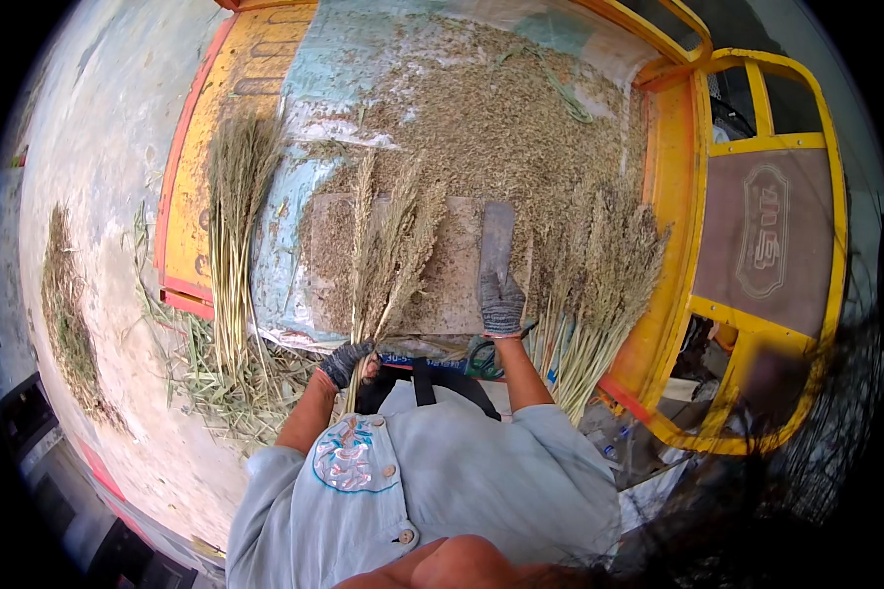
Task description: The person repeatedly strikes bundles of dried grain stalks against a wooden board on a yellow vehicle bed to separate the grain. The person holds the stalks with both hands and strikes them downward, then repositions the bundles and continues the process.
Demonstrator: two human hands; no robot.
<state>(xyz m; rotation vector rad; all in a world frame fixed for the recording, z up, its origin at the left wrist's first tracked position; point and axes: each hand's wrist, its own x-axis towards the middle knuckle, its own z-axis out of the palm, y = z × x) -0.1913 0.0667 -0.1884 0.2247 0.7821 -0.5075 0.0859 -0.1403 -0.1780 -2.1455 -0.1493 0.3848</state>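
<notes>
My left hand (347, 364), in a dark grey knit glove, is closed round the lower stems of a few broomcorn stalks (388, 257). Their seeded heads point away from me and lie over a flat board (457, 260) strewn with seeds. In a matching glove, my right hand (502, 304) grips the near end of a flat grey metal blade (496, 234). The blade rests over the board's right part, pointing away from me, to the right of the stalks and apart from them. Its gripped end is hidden under my fingers.
Loose seeds (481, 108) cover the sheet beyond the board. One broomcorn bundle (236, 196) lies at the left on a yellow metal panel (265, 59); a larger pile (599, 275) lies right. A yellow-framed gate (771, 226) stands far right. Leaf scraps (236, 393) litter the floor.
</notes>
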